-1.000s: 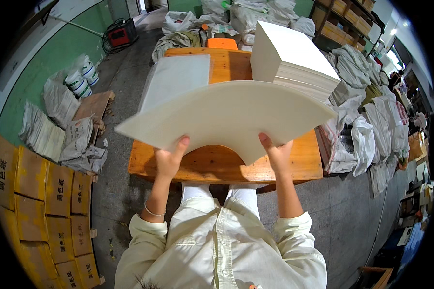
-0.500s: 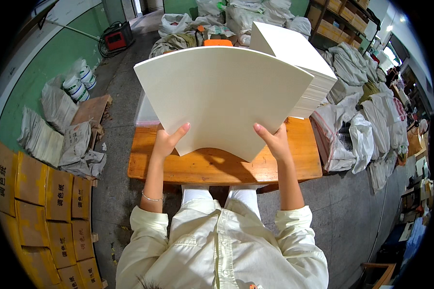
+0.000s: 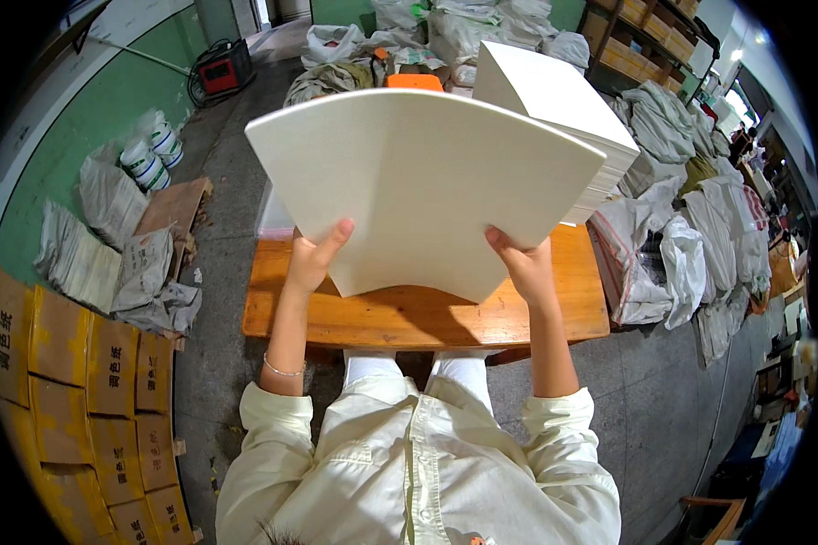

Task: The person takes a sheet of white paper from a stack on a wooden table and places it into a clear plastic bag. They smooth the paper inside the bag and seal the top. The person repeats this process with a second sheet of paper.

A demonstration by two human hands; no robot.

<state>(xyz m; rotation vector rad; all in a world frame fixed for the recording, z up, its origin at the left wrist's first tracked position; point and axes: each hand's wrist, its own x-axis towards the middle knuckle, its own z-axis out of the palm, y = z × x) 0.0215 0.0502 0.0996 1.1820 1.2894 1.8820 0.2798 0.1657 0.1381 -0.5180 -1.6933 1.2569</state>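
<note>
A thick stack of white paper sheets (image 3: 418, 191) stands on edge on the wooden table (image 3: 409, 330), facing me and bowed along its lower edge. My left hand (image 3: 312, 262) grips its left side, thumb flat on the near face, fingers hidden behind. On the opposite side my right hand (image 3: 529, 268) holds it the same way. Behind it to the right rises a tall pile of white paper (image 3: 563, 100), partly covered by the held stack. A clear plastic sheet or bag (image 3: 275, 221) shows at the table's left edge.
Taped cardboard boxes (image 3: 109, 409) are piled at the lower left. Beyond them lie grey sacks (image 3: 159, 277), a wooden pallet (image 3: 177, 213) and white buckets (image 3: 145, 163). White sacks (image 3: 650, 254) crowd the table's right side. An orange stool (image 3: 415, 82) is behind the table.
The held stack has spread a little wider and its lower edge bows less. My right hand has moved slightly right, and my left thumb has shifted up.
</note>
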